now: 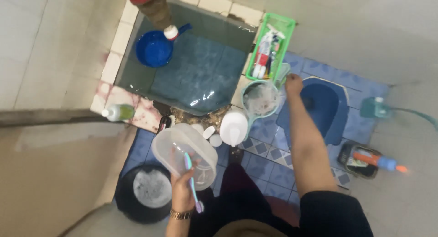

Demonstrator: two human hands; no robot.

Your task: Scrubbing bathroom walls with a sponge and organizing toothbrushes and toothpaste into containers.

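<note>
Our left hand (182,191) grips tub (185,154) and toothbrush (192,182) together; right hand (293,84) closed on scoop (261,99) handle, just below basket (270,48). Best keep scoop level, tub steady.

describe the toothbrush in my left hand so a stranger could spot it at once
Start at the tiled water basin, then drop to the left hand below it. That hand holds a clear plastic container and the toothbrush, the only thin pink-and-teal stick there.

white bottle (233,126) on floor, tubes (266,54) in green basket (272,22)
</note>
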